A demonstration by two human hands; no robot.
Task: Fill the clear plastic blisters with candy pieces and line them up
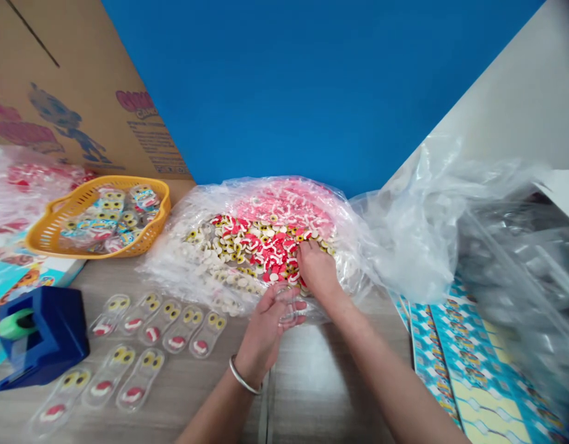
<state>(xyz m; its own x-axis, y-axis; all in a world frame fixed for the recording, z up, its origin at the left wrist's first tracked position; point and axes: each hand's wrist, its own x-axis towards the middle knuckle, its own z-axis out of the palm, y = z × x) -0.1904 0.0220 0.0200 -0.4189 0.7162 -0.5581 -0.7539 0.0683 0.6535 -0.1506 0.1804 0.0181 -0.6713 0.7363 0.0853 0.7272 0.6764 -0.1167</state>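
Observation:
My left hand (266,336), with a metal bangle on its wrist, holds a small clear plastic blister tray (285,305) upright at the fingertips. My right hand (316,268) presses into a pile of gummy candies (261,246), red-and-white ones and yellow eyeball-like ones, and its fingertips are hidden among them. The pile lies on an opened clear plastic bag (173,265). Several filled blister trays (159,324) with paired yellow eyes and a red mouth lie in rows left of my hands.
A yellow basket (103,185) holds filled packs at left, beside a blue tape dispenser (44,333). A cardboard box (66,92) stands behind them. Printed blue card strips (469,364) lie at right, below crumpled clear plastic (418,234). A blue wall (284,80) stands ahead.

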